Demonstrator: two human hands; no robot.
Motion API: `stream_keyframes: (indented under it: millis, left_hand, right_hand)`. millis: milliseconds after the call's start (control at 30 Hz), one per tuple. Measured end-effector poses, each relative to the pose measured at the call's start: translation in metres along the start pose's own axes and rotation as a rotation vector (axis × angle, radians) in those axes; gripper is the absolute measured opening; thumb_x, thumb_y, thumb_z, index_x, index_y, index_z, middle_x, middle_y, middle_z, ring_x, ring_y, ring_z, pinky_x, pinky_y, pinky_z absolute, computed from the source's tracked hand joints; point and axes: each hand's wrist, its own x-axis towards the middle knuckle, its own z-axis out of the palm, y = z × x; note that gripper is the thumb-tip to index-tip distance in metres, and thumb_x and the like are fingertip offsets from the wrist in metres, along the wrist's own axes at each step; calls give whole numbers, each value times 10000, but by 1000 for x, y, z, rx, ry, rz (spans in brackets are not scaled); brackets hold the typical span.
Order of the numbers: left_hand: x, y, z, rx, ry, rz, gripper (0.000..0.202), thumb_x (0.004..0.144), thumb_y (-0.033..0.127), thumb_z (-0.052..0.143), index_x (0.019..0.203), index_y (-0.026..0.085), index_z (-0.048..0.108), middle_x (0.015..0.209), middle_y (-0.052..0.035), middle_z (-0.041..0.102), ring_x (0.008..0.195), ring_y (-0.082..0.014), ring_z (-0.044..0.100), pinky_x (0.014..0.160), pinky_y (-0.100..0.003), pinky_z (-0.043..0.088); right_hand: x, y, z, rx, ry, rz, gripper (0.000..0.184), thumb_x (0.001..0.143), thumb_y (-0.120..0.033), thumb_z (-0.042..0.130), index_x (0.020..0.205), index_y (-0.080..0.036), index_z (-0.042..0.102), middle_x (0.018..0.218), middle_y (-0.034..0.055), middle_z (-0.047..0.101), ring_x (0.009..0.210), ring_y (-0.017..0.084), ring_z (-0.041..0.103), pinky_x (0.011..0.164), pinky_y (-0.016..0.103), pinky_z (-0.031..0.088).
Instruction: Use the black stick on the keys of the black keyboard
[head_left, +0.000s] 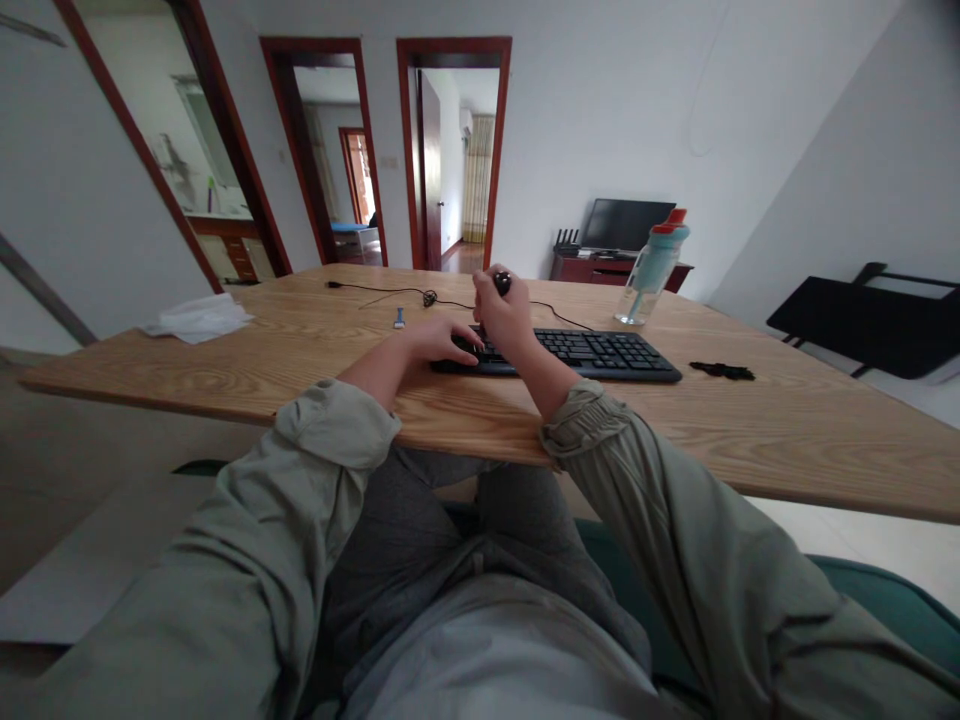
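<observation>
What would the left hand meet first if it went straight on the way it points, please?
The left hand lies on the keyboard, pointing at the right hand: probably that first, depth being unclear.

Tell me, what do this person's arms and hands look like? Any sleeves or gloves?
Both arms wear loose, pale grey-green long sleeves. The left sleeve and right sleeve end in gathered, bunched cuffs on the forearms. The left hand and right hand are bare, with no gloves.

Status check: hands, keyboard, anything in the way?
Left hand on keyboard, left end. Right hand raised, shut on small dark object. Cable and bottle lie beyond, nothing blocking hands.
</observation>
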Motion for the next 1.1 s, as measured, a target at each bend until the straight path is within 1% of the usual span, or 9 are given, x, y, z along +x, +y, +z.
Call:
stream_keyframes:
  millis: [200, 300, 400, 500, 633, 800, 867, 967, 1100]
  left_hand:
    - [-2, -3, -5, -62, 12, -59, 474, 753, 429, 806, 1166, 198, 836, 1172, -69, 820, 1078, -244, 730, 1004, -302, 509]
    - [-2, 2, -4, -6, 4, -58, 453, 750, 430, 805, 1145, 210, 841, 1162, -60, 820, 1068, -236, 729, 995, -288, 505]
    - [-1, 7, -3, 28, -2, -19, 380, 747, 425, 803, 1067, 228, 855, 1164, -46, 815, 1079, -229, 724, 992, -272, 503]
    - [-1, 11, -1, 40, 8, 38, 282, 756, 397, 785, 963, 220, 858, 1140, -45, 813, 1068, -218, 724, 979, -265, 507]
    - [-2, 19, -1, 15, 119, 11, 261, 819, 375, 715, 958, 198, 846, 1066, -48, 824, 982, -204, 729, 907, -282, 526]
    - [-3, 25, -3, 53, 75, -66, 242, 788, 309, 738, 978, 209, 848, 951, -25, 824, 888, -194, 725, 825, -272, 533]
    - [-3, 23, -3, 51, 127, -99, 251, 809, 287, 706, 993, 182, 842, 964, -47, 821, 887, -199, 723, 829, -283, 541]
    - [-2, 15, -3, 4, 233, -161, 259, 830, 279, 670, 993, 150, 824, 986, -74, 816, 898, -206, 721, 852, -307, 563]
    - [1, 1, -4, -50, 301, -212, 234, 811, 273, 658, 941, 145, 804, 949, -72, 804, 862, -203, 712, 834, -312, 572]
  right_hand:
    - [18, 2, -17, 141, 192, 129, 441, 967, -548, 632, 748, -256, 383, 585, -84, 355, 476, 91, 390, 493, 220, 408]
    - [21, 1, -21, 118, 214, 146, 433, 958, -540, 639, 751, -257, 385, 578, -86, 341, 475, 92, 377, 490, 221, 405]
    - [20, -1, -26, 27, 172, 110, 391, 965, -514, 614, 752, -254, 414, 588, -68, 360, 516, 108, 398, 506, 233, 394]
    - [13, -7, -38, -207, 17, -21, 336, 939, -437, 635, 724, -242, 466, 608, -40, 426, 599, 130, 441, 566, 260, 392]
    - [-1, -14, -68, -593, -319, -139, 134, 848, -323, 693, 816, -204, 641, 708, -1, 596, 677, 154, 515, 656, 296, 395]
    - [-16, -10, -102, -838, -550, -112, 263, 864, -307, 665, 1074, -184, 765, 833, 43, 731, 733, 188, 619, 716, 309, 442]
    - [-26, -13, -101, -836, -680, -148, 307, 893, -331, 660, 1135, -186, 781, 957, 70, 777, 828, 207, 678, 781, 311, 480]
    - [-45, -23, -85, -786, -921, -218, 371, 932, -387, 660, 1223, -191, 782, 1146, 98, 785, 969, 225, 718, 887, 311, 504]
    - [-60, -34, -65, -877, -1073, -259, 281, 952, -298, 632, 1149, -207, 811, 1114, 93, 781, 917, 208, 716, 864, 303, 503]
